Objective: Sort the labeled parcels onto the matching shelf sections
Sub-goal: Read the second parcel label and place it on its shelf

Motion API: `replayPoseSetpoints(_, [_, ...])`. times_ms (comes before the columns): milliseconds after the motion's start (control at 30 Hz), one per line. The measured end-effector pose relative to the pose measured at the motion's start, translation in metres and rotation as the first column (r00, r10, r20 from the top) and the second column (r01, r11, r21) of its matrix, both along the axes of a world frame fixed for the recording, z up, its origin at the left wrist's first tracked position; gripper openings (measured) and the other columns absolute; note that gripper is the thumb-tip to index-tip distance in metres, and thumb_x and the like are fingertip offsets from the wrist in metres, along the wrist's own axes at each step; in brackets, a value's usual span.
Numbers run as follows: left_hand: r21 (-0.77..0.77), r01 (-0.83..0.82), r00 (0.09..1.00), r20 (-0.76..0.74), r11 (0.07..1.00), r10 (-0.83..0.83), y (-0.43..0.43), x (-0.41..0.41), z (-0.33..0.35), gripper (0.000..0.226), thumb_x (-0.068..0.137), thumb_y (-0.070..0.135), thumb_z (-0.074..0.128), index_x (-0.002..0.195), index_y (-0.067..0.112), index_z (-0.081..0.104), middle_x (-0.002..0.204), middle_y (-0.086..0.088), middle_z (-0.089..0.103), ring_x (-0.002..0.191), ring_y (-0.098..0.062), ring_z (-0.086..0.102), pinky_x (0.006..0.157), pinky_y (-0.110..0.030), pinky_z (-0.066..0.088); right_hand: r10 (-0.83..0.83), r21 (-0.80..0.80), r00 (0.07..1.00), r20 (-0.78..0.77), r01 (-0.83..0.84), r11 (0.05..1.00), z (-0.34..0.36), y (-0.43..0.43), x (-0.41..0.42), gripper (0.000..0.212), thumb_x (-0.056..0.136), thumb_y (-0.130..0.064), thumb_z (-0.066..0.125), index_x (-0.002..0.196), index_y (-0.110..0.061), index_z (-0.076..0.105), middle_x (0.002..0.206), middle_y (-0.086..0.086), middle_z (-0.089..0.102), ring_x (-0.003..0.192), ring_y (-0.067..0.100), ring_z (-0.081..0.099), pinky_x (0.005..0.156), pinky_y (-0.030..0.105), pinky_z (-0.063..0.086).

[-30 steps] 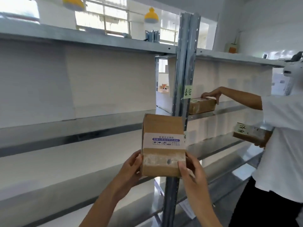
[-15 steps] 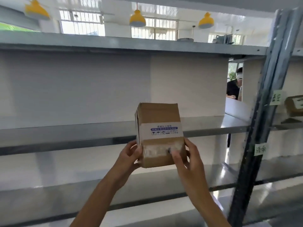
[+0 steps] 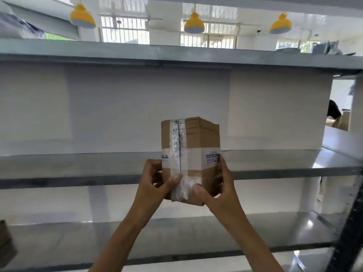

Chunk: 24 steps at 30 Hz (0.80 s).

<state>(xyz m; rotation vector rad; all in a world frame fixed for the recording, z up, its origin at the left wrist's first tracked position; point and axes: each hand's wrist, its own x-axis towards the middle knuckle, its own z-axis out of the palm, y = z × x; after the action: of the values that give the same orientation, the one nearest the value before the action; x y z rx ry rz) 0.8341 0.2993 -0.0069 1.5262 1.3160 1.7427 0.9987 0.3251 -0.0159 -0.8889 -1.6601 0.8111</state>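
— What is nearest to us?

— Two bare forearms come up from below. The left hand (image 3: 155,179) and the right hand (image 3: 218,189) both curl around the lower part of a small brown cardboard parcel (image 3: 198,142). The thumbs press on its front and the fingers wrap its sides.

— Where is the parcel?

— It is upright in the air, in front of the edge of the middle grey metal shelf (image 3: 78,169), and it rests on no shelf.

— How is its surface?

— It is matte board with square corners. A glossy, wrinkled strip of clear tape (image 3: 177,138) runs down the front. A white paper label band (image 3: 193,159) crosses it, but the blue print is too small to read.

— And behind?

— There are smooth steel boards with flat white back panels (image 3: 137,107) between them. A dark upright post (image 3: 349,222) stands at the right. Far away, three yellow dome-shaped lamps (image 3: 194,21) hang before barred windows (image 3: 125,30).
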Motion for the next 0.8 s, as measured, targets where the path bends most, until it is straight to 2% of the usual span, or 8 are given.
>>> replayPoseSetpoints(100, [-0.039, 0.146, 0.987, 0.080, 0.989, -0.142, 0.002, -0.005, 0.003, 0.053, 0.071, 0.031, 0.068, 0.114, 0.035, 0.038, 0.112, 0.009, 0.058, 0.091, -0.004, 0.068, 0.063, -0.016, 0.056, 0.157, -0.009, 0.981, -0.112, -0.159, 0.987, 0.003, 0.009, 0.006, 0.088, 0.054, -0.060, 0.071, 0.130, -0.058, 0.025, 0.137, -0.010, 0.042, 0.118, 0.009, 0.051, 0.083, 0.018, 0.054])
replayPoseSetpoints(200, [-0.164, 0.362, 0.926, 0.178, 0.918, -0.333, 0.010, -0.008, 0.000, 0.093, 0.058, 0.057, 0.076, 0.135, 0.030, 0.030, 0.126, -0.002, 0.058, 0.108, -0.022, 0.065, 0.084, -0.036, 0.058, 0.296, -0.003, 0.943, -0.154, -0.300, 0.954, 0.002, 0.021, 0.007, 0.102, 0.048, -0.071, 0.074, 0.138, -0.048, 0.031, 0.137, -0.007, 0.049, 0.116, 0.011, 0.057, 0.089, 0.035, 0.056])
replayPoseSetpoints(267, [-0.203, 0.439, 0.891, 0.225, 0.875, -0.394, 0.016, -0.008, 0.000, 0.107, 0.052, 0.062, 0.078, 0.140, 0.025, 0.030, 0.133, -0.008, 0.056, 0.115, -0.027, 0.061, 0.096, -0.049, 0.050, 0.337, -0.012, 0.929, -0.154, -0.343, 0.939, 0.002, 0.027, 0.006, 0.103, 0.046, -0.075, 0.072, 0.137, -0.049, 0.031, 0.137, -0.009, 0.048, 0.116, 0.007, 0.057, 0.087, 0.032, 0.056])
replayPoseSetpoints(333, [-0.197, 0.393, 0.909, 0.229, 0.898, -0.348, 0.024, -0.007, 0.002, 0.105, 0.053, 0.061, 0.077, 0.139, 0.026, 0.030, 0.134, -0.009, 0.054, 0.117, -0.029, 0.059, 0.098, -0.053, 0.047, 0.288, -0.001, 0.953, -0.090, -0.290, 0.957, 0.002, 0.030, 0.004, 0.095, 0.051, -0.082, 0.061, 0.135, -0.057, 0.023, 0.145, -0.013, 0.038, 0.127, 0.007, 0.049, 0.095, 0.033, 0.052])
replayPoseSetpoints(400, [-0.194, 0.278, 0.948, 0.213, 0.941, -0.236, 0.034, -0.005, 0.005, 0.095, 0.061, 0.056, 0.074, 0.139, 0.030, 0.027, 0.136, -0.007, 0.052, 0.118, -0.029, 0.057, 0.098, -0.054, 0.047, 0.020, 0.181, 0.994, 0.106, -0.039, 0.983, 0.001, 0.031, 0.001, 0.077, 0.071, -0.080, 0.040, 0.138, -0.061, 0.007, 0.157, -0.018, 0.013, 0.144, 0.007, 0.019, 0.113, 0.045, 0.034])
replayPoseSetpoints(533, [-0.150, 0.160, 0.985, 0.095, 0.976, -0.146, 0.051, 0.007, 0.005, 0.094, 0.064, 0.053, 0.075, 0.139, 0.038, 0.020, 0.133, 0.008, 0.047, 0.117, -0.015, 0.052, 0.092, -0.036, 0.054, -0.357, 0.656, 0.896, 0.262, 0.106, 0.747, -0.005, 0.037, -0.005, 0.061, 0.096, -0.047, 0.032, 0.150, -0.036, 0.005, 0.161, -0.006, -0.002, 0.148, 0.018, 0.002, 0.112, 0.054, 0.029])
replayPoseSetpoints(633, [-0.071, 0.136, 0.990, 0.042, 0.988, -0.133, 0.054, 0.022, 0.012, 0.077, 0.074, 0.035, 0.072, 0.128, 0.046, 0.018, 0.111, 0.027, 0.041, 0.099, 0.002, 0.050, 0.068, -0.010, 0.053, -0.493, 0.685, 0.799, 0.345, 0.145, 0.714, -0.008, 0.043, -0.009, 0.061, 0.097, -0.054, 0.022, 0.151, -0.026, 0.012, 0.160, 0.003, 0.005, 0.148, 0.027, 0.002, 0.113, 0.058, 0.025])
replayPoseSetpoints(800, [0.025, 0.107, 0.994, 0.003, 0.994, -0.108, 0.056, 0.028, 0.013, 0.077, 0.077, 0.046, 0.067, 0.136, 0.042, 0.018, 0.124, 0.018, 0.040, 0.107, 0.001, 0.049, 0.067, -0.008, 0.053, -0.459, 0.593, 0.836, 0.300, 0.214, 0.776, -0.011, 0.062, 0.007, 0.066, 0.093, -0.063, 0.013, 0.149, -0.034, -0.005, 0.161, -0.005, -0.006, 0.148, 0.020, -0.005, 0.116, 0.061, 0.001])
